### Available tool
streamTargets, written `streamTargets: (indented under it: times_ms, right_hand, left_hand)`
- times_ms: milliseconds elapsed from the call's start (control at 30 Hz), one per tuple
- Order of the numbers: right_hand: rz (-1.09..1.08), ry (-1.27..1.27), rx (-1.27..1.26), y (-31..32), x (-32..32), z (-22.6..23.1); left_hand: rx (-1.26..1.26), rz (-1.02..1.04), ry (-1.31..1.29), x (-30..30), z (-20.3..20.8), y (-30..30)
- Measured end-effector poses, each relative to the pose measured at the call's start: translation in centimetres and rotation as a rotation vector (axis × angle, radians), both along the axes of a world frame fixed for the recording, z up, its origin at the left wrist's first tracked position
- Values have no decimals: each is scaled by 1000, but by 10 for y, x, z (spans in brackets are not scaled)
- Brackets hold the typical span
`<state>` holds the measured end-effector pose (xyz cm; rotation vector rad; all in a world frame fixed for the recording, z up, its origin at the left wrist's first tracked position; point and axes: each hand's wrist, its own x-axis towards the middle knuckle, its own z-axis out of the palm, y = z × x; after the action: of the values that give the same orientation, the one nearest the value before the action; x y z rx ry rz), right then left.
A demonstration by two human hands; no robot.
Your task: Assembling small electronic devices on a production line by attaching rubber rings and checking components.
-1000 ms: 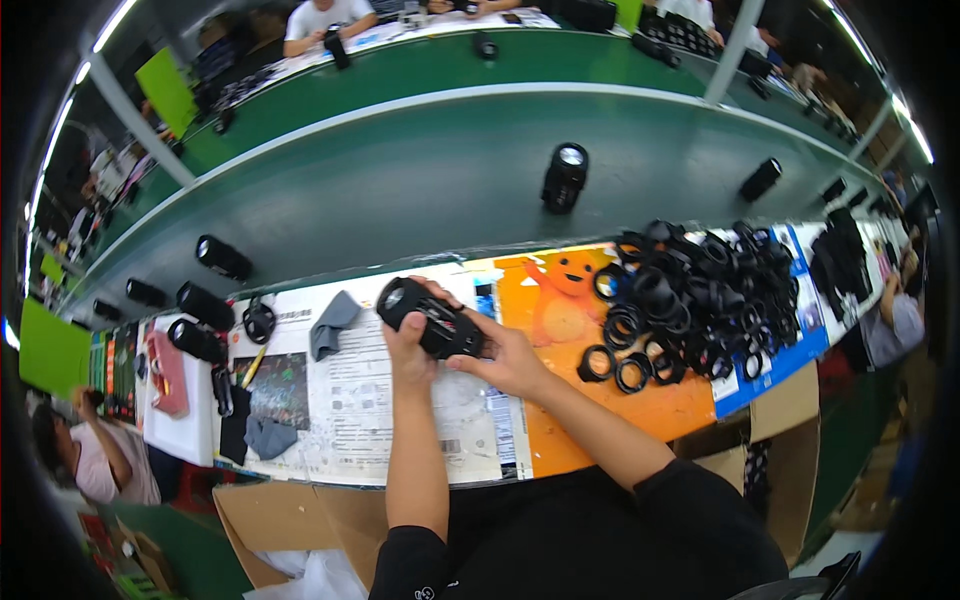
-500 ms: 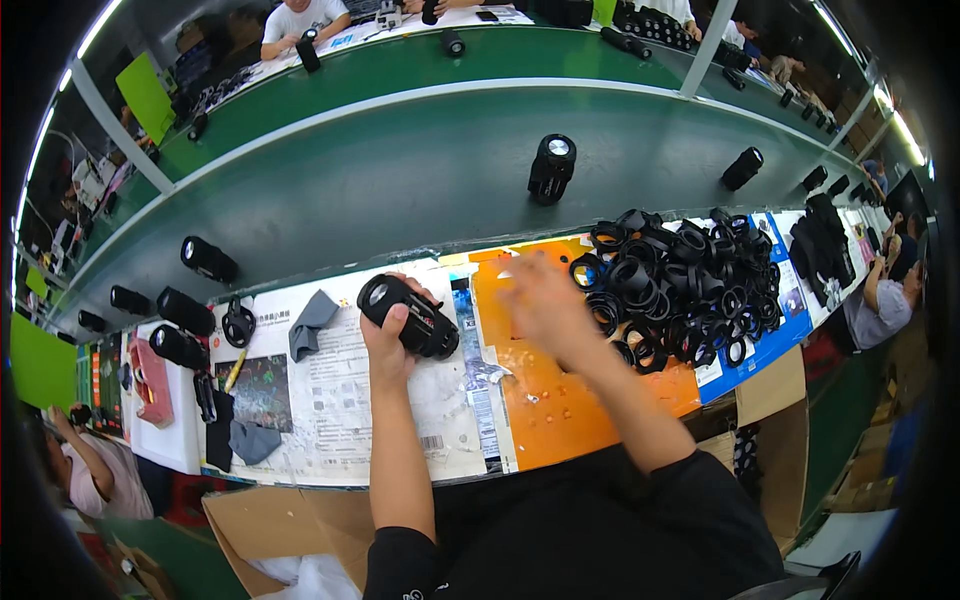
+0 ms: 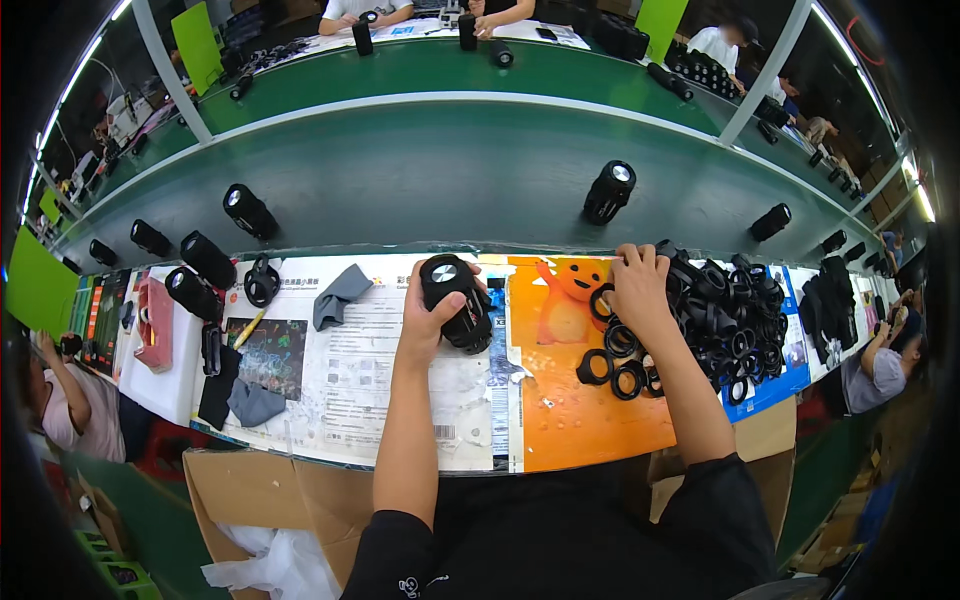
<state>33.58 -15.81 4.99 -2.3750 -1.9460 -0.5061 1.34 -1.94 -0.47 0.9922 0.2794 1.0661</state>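
Observation:
My left hand (image 3: pixel 428 315) is wrapped round a black cylindrical speaker (image 3: pixel 458 300) with a silver disc on its end, held tilted above the papers. At the left edge of a heap of black rings (image 3: pixel 730 315), my right hand (image 3: pixel 640 295) has its fingers bent down and closed. A black ring (image 3: pixel 602 301) shows beside its thumb side; what lies under the fingertips is hidden. Several loose rings (image 3: pixel 628 380) lie on the orange sheet (image 3: pixel 590 430) just below that hand.
Beyond the bench, a green conveyor (image 3: pixel 400 160) carries several similar speakers (image 3: pixel 610 192). Left on the bench are grey cloths (image 3: pixel 342 296), a yellow pen (image 3: pixel 250 329), a roll of black tape (image 3: pixel 262 281) and a pink holder (image 3: pixel 154 325). An open carton (image 3: pixel 250 490) stands below; co-workers sit around.
My right hand has moved from over the orange sheet to the ring heap and come down on its left edge. My left hand still holds the speaker, now more upright. The view has shifted.

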Motion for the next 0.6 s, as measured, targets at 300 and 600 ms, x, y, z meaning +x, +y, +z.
streamTargets:
  times_ms: [300, 600]
  right_hand:
    - [383, 469, 334, 18, -54, -10]
    - [570, 495, 88, -22, -102, -9]
  left_hand:
    - [-41, 26, 98, 0, 3, 0]
    - [-46, 27, 93, 3, -2, 0]
